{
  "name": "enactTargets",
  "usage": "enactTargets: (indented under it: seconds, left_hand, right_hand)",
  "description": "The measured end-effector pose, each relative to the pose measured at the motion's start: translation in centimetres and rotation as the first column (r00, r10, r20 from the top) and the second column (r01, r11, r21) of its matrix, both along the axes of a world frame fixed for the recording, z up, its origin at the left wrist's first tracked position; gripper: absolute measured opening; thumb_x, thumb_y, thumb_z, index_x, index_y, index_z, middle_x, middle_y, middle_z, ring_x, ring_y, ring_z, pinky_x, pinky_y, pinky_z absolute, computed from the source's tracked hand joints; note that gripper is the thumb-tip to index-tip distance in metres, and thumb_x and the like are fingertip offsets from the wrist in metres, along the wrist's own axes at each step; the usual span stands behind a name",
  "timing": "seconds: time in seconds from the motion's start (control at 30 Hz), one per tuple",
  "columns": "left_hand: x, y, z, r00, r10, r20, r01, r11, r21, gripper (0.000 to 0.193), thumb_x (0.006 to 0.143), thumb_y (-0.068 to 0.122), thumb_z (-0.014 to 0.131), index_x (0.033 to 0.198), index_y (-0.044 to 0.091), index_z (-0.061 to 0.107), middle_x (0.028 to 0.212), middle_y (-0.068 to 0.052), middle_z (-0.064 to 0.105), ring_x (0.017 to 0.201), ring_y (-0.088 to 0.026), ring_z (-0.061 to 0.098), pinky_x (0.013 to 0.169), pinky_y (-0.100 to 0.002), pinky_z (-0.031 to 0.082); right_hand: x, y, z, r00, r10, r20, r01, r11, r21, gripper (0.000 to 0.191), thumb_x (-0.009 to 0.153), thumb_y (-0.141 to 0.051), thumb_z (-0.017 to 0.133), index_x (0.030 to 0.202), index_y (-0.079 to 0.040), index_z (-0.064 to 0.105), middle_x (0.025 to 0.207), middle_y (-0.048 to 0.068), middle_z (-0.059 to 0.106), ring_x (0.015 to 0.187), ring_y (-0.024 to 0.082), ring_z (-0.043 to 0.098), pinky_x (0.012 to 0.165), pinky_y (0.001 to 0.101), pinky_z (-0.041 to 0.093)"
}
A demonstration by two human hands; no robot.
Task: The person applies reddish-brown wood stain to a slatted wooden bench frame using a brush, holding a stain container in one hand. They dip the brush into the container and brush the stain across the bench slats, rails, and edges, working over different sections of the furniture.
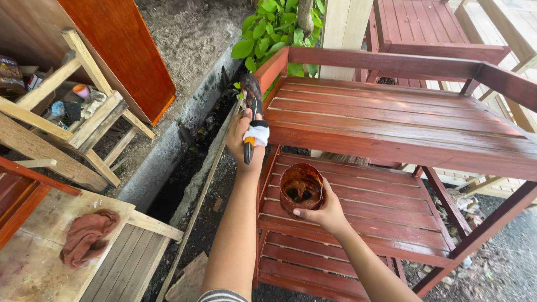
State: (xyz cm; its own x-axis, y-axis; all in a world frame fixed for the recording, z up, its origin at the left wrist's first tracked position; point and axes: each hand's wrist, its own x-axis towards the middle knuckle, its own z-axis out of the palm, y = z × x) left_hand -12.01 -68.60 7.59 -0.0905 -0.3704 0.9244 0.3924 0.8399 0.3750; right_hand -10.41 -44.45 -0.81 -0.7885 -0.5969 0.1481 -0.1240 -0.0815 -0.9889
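1. Seen from above, a person's two bare arms reach forward toward a red-brown slatted wooden rack (391,117) that looks wet and glossy.
2. The left hand (241,140) is raised, arm stretched nearly straight, fingers wrapped tight around the handle of a paintbrush (253,114). The brush points up and away, its dark bristles against the left end of the rack's top shelf.
3. A white rag or wrap sits around the brush handle at the hand; an orange and black handle end sticks out below the fist.
4. The right hand (324,212) is lower, in front of the rack's lower shelf, elbow bent. It clamps a small round container (301,189) from below and the side, thumb on its near wall.
5. The container is coated in red-brown stain inside and out. What lies at its bottom is dark and hard to make out.
6. Left of the rack, a brownish cloth (86,236) lies on a pale wooden surface.
7. The rack's right side and legs are cut off by the frame edge.
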Motion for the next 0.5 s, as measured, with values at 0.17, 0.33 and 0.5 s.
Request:
enactTargets:
  seconds: [0.17,0.33,0.5]
  left_hand:
    - [2.1,1.0,-5.0,0.991,-0.136,0.018,0.132,0.982,0.137,0.020,0.096,-0.007,0.070,0.115,-0.002,0.066,0.103,-0.016,0.067,0.084,-0.023,0.067,0.072,-0.032,0.056]
    - [6.7,3.0,-11.0,0.980,-0.165,0.113,0.134,0.961,0.243,0.021,0.092,-0.009,0.073,0.112,-0.004,0.066,0.098,-0.015,0.067,0.082,-0.021,0.066,0.071,-0.032,0.057]
    - [9.8,3.8,-11.2,0.980,-0.130,0.149,0.106,0.982,0.159,0.023,0.086,-0.008,0.073,0.103,0.001,0.060,0.103,-0.012,0.070,0.098,-0.024,0.071,0.089,-0.035,0.059]
  right_hand:
    - [-0.3,0.8,-1.2,1.000,-0.016,0.011,0.015,0.999,0.033,0.105,0.061,-0.027,0.096,0.148,-0.004,0.042,0.137,0.014,0.062,0.129,0.026,0.060,0.110,0.0419,0.049]
    - [0.0,1.7,-1.6,0.999,-0.019,0.026,0.018,0.998,0.060,0.107,0.060,-0.029,0.096,0.148,-0.006,0.041,0.138,0.013,0.062,0.130,0.026,0.060,0.111,0.0415,0.050]
    - [0.2,4.0,-1.8,0.999,-0.030,0.026,0.029,0.998,0.061,0.105,0.060,-0.028,0.096,0.147,-0.005,0.042,0.136,0.013,0.063,0.129,0.026,0.060,0.109,0.0419,0.050]
